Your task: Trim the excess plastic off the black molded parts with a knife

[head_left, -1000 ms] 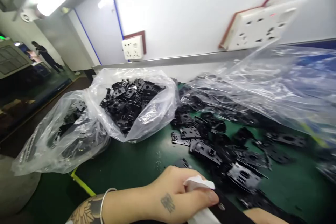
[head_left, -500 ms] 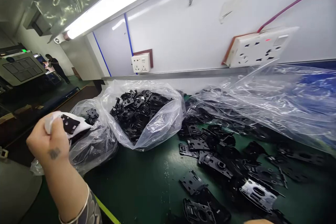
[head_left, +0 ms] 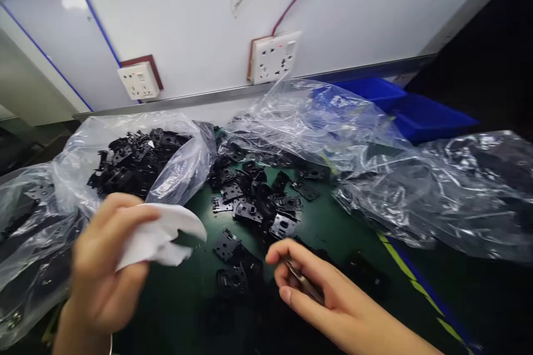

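My left hand (head_left: 106, 266) pinches a crumpled white cloth (head_left: 160, 233) over the left part of the green table (head_left: 183, 294); no black part shows in the cloth. At the lower right, my right hand (head_left: 308, 283) has its fingers curled round a thin metal tool (head_left: 306, 283), whose kind is partly hidden. Loose black parts (head_left: 250, 211) lie scattered between and beyond the hands. An open clear bag (head_left: 179, 175) filled with black parts (head_left: 137, 158) stands behind my left hand.
Another clear bag (head_left: 33, 266) lies at the left edge. Clear plastic sheeting (head_left: 437, 188) spreads over the back and right, near blue trays (head_left: 428, 113). Two sockets (head_left: 139, 80) (head_left: 275, 58) are on the white wall.
The view has swung right. My left hand has moved from the left bag to over the table, and the black part is gone from its cloth. My right hand has come into view with the tool.
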### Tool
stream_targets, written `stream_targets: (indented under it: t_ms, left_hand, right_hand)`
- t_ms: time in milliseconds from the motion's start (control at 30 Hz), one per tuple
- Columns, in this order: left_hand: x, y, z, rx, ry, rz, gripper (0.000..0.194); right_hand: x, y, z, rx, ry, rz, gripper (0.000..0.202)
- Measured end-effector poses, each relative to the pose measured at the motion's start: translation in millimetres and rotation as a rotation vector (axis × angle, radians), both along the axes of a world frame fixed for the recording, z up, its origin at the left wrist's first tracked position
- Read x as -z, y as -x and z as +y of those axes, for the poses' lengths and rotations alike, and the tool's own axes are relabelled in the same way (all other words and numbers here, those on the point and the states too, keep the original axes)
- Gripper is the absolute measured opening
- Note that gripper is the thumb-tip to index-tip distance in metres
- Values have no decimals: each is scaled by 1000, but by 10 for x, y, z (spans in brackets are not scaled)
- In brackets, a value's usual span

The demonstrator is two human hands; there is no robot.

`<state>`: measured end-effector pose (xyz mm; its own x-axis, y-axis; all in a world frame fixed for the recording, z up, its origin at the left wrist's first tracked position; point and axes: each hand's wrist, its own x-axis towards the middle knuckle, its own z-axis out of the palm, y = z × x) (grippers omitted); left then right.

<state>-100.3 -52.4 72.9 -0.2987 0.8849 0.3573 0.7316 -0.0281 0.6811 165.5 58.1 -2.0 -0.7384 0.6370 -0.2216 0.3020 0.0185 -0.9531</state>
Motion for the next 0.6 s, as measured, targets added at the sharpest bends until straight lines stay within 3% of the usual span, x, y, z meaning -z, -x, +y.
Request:
stream_targets:
  t_ms: [67, 133, 233, 300, 467, 600]
  left_hand:
    - [113, -188, 292, 238, 84, 215, 36]
    - [277, -322, 530, 313, 267, 364, 46]
    - [523, -395, 706, 238, 458, 453, 46]
    - [615, -384, 719, 220, 556, 460, 31]
    - [645, -382, 675, 318, 735, 332, 35]
    - [745, -472, 696, 267, 760, 229, 27]
  right_hand:
    - [30, -11, 35, 99, 10, 102, 19]
    - [80, -24, 69, 219, -18, 189, 16]
    - [119, -49, 110, 272, -28, 237, 6]
    - [112, -65, 125, 238, -23, 223, 6]
    - [106, -57, 138, 276, 64, 263, 12]
    - [139, -17, 154, 395, 106, 365, 8]
